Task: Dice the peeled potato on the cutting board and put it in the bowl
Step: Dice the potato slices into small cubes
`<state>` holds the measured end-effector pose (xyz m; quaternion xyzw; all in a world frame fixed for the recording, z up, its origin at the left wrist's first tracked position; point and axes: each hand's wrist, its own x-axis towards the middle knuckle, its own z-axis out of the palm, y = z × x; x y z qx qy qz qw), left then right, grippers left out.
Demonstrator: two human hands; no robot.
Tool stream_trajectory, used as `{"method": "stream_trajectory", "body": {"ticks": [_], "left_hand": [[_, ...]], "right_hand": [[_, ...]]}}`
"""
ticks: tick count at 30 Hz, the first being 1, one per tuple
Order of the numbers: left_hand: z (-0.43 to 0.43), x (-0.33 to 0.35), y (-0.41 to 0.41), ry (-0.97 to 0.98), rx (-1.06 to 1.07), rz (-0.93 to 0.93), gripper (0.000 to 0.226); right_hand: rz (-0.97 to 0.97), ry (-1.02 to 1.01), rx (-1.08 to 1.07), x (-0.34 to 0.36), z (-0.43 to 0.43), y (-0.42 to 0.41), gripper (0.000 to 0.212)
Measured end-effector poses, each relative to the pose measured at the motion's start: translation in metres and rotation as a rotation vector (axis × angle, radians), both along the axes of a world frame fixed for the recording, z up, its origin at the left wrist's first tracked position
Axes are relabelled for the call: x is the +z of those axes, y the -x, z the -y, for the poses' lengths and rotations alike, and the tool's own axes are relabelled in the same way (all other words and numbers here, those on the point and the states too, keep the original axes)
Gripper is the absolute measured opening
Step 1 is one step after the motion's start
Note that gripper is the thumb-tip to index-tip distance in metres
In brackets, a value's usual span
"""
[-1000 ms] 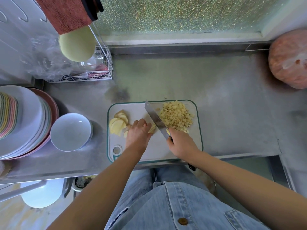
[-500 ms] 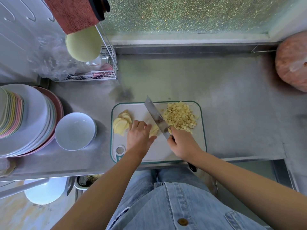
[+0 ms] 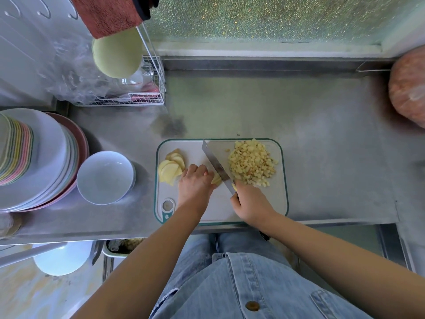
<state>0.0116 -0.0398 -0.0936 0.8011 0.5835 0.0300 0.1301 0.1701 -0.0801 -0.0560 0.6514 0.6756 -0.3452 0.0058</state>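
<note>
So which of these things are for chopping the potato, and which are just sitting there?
For the job: knife in the right hand, potato piece held by the left hand, diced potato, potato slices, cutting board, white bowl.

Just lying about: plate stack, wire rack, red towel, wrapped orange bundle.

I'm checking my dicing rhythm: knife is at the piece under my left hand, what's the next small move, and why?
Probably press the knife down through the potato piece that the left hand pins beside the blade. The right hand grips the handle, the blade sits against that piece, and uncut slices wait further left.
</note>
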Motion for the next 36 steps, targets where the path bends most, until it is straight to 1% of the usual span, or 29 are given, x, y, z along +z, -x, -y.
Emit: {"method": "stream_trajectory", "body": {"ticks": [2, 5, 8, 10, 14, 17, 19, 21, 24, 27, 30, 32, 36], "left_hand": [[0.001, 0.001, 0.000, -0.003, 0.008, -0.009, 0.032], [0.001, 0.000, 0.000, -0.007, 0.011, 0.001, 0.033], [0.003, 0.001, 0.004, -0.017, 0.021, 0.007, 0.042], [0.005, 0.002, 0.007, -0.013, 0.033, 0.015, 0.047], [0.006, 0.003, 0.010, -0.013, 0.075, 0.007, 0.035], [0.005, 0.001, 0.009, -0.001, 0.078, 0.001, 0.028], [0.005, 0.001, 0.008, 0.012, 0.087, 0.002, 0.025], [0.005, 0.001, 0.008, 0.020, 0.093, -0.003, 0.025], [0.004, 0.003, 0.008, 0.024, 0.091, -0.013, 0.026], [0.004, 0.004, 0.008, 0.049, 0.089, -0.002, 0.027], [0.004, 0.005, 0.009, 0.065, 0.099, 0.000, 0.027], [0.004, 0.005, 0.009, 0.062, 0.096, -0.005, 0.031], [0.005, 0.006, 0.014, 0.023, 0.073, -0.018, 0.045]], "right_hand": [[-0.026, -0.016, -0.026, -0.001, 0.000, 0.002, 0.001], [-0.052, -0.014, -0.075, -0.003, -0.005, 0.001, 0.005], [-0.079, -0.029, -0.082, 0.001, -0.009, -0.002, 0.010], [-0.087, -0.028, -0.064, 0.007, -0.008, -0.004, 0.009], [-0.054, 0.002, 0.016, 0.015, -0.007, -0.003, 0.014], [-0.016, 0.031, 0.060, 0.015, -0.007, 0.001, 0.005], [0.010, 0.044, 0.061, 0.013, -0.005, 0.003, 0.019], [0.012, 0.031, 0.056, 0.009, -0.002, 0.006, 0.023], [0.025, 0.004, 0.044, 0.003, 0.002, 0.010, 0.020], [0.002, -0.025, 0.020, -0.002, 0.006, 0.012, 0.001], [-0.049, -0.020, -0.039, -0.005, 0.003, 0.012, 0.008], [-0.084, -0.024, -0.069, -0.004, 0.000, 0.009, 0.011], [-0.113, -0.063, -0.054, 0.006, -0.002, 0.004, 0.032]]}}
